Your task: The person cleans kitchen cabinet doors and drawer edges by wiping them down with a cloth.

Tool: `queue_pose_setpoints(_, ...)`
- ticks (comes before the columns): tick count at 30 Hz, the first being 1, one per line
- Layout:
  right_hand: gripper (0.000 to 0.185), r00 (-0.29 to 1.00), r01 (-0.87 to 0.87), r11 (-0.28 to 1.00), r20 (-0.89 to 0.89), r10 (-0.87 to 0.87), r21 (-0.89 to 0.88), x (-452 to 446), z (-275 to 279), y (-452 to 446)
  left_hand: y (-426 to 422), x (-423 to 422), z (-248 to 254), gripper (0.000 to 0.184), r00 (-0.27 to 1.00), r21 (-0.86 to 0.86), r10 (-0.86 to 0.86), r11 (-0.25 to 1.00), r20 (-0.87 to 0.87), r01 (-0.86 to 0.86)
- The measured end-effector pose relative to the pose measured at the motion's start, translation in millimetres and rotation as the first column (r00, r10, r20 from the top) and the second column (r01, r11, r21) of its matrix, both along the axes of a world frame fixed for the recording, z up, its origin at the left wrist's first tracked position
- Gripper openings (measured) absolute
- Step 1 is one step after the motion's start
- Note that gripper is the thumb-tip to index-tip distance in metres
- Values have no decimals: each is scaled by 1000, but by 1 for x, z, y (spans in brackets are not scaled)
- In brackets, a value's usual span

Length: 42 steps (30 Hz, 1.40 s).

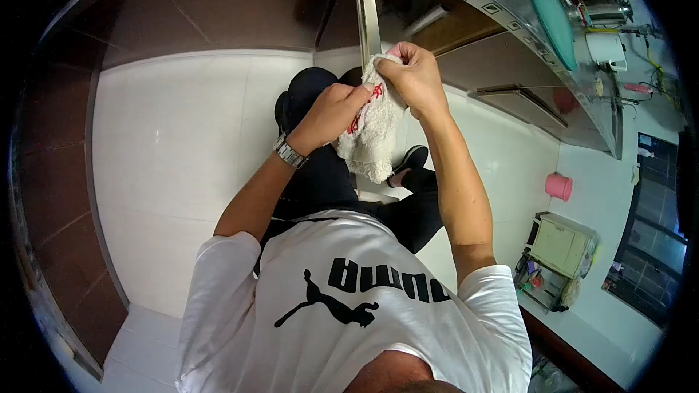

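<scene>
A white terry cloth [375, 135] with red markings hangs between my hands, in front of my knees. My left hand [331, 115], with a metal watch on the wrist, pinches its left side near the red marks. At the cloth's upper right corner, my right hand [415, 78] grips the edge between thumb and fingers. Just beyond the cloth is the upright metal edge [369, 14] of an open cabinet door or frame.
Brown cabinets [480, 65] run along the upper right under a counter holding a teal round board [547, 18]. Brown panels [58, 167] stand at the left. A pink bucket [558, 186] and a pale green cabinet [561, 244] are at the right.
</scene>
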State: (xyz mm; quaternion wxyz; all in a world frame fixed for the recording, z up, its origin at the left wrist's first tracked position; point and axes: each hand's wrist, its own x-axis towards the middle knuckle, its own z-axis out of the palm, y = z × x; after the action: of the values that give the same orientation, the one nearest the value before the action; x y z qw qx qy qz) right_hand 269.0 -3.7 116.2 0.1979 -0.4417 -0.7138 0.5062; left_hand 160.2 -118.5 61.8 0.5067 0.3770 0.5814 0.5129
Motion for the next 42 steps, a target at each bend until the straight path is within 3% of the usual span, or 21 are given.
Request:
queue_pose_setpoints(2,11,1000,1,998,-28,-3,-59,5,-1,-6,-4,-1,4,51,991,-57,-93,994,-93,88)
queue_pose_setpoints(7,12,998,3,999,-56,-5,-35,9,3,-12,-7,4,-2,54,987,-54,-124,991,-99,119)
queue_pose_setpoints(9,12,996,0,998,-89,-5,-56,2,-1,-5,-4,5,-3,55,990,-77,-57,996,-129,47)
queue_pose_setpoints(14,13,996,15,995,-86,-23,-97,9,3,-14,-10,4,0,56,988,-74,-81,995,-131,71)
queue_pose_setpoints(17,14,994,-20,999,-106,15,-46,10,-1,-13,-10,5,2,55,985,-105,-113,989,-132,99)
queue_pose_setpoints(19,15,999,-16,994,-43,21,110,0,-1,-4,-9,6,3,55,991,-106,-29,994,-129,15)
queue_pose_setpoints(20,15,993,-8,1000,-114,11,25,-2,-3,-3,-9,5,2,55,991,-109,-31,994,-130,17)
queue_pose_setpoints(23,15,997,-18,1000,-79,17,-17,8,-2,-11,-10,4,2,56,986,-108,-32,994,-166,14)
queue_pose_setpoints(27,15,996,-67,996,-47,70,57,13,-5,-12,-15,7,-4,57,985,-89,-93,993,-142,81)
queue_pose_setpoints(33,17,992,-22,999,-125,25,29,1,-10,3,-7,6,0,56,996,-100,30,994,-88,-39)
queue_pose_setpoints(40,17,991,-6,995,-134,-7,-99,2,-9,-1,-12,12,-10,58,997,-108,22,994,-70,-30)
queue_pose_setpoints(42,17,961,43,963,-252,-113,-268,-6,-7,1,-11,10,-5,58,996,-112,61,991,-67,-69)
